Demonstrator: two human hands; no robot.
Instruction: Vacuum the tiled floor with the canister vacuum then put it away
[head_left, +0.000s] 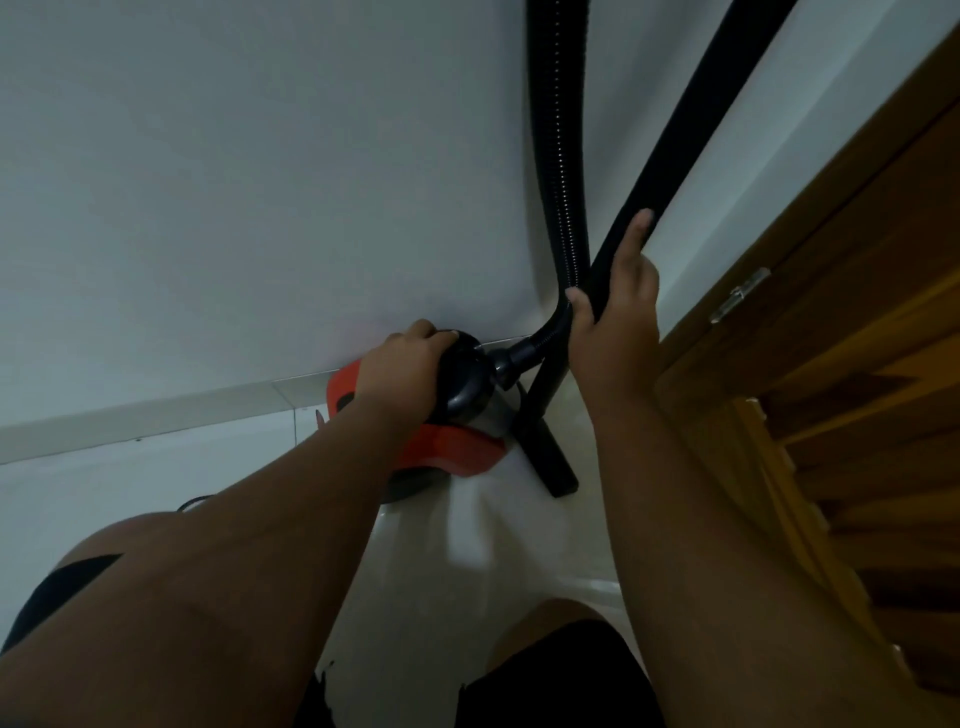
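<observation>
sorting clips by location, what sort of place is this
Probably a corner of a home, near a doorway: a pale tiled floor, a white wall with a tile skirting, and a wooden door with a metal hinge. A red canister vacuum sits by the wall.

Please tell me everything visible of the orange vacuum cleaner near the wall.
The orange plastic canister vacuum sits low on the pale tiled floor, close to the white wall. Its top is a rounded dark grey cap, which the left hand grips. From that cap a black ribbed hose curves upward out of the frame. A black rigid wand stands beside it, held by the right hand. The left forearm hides part of the body.
</observation>
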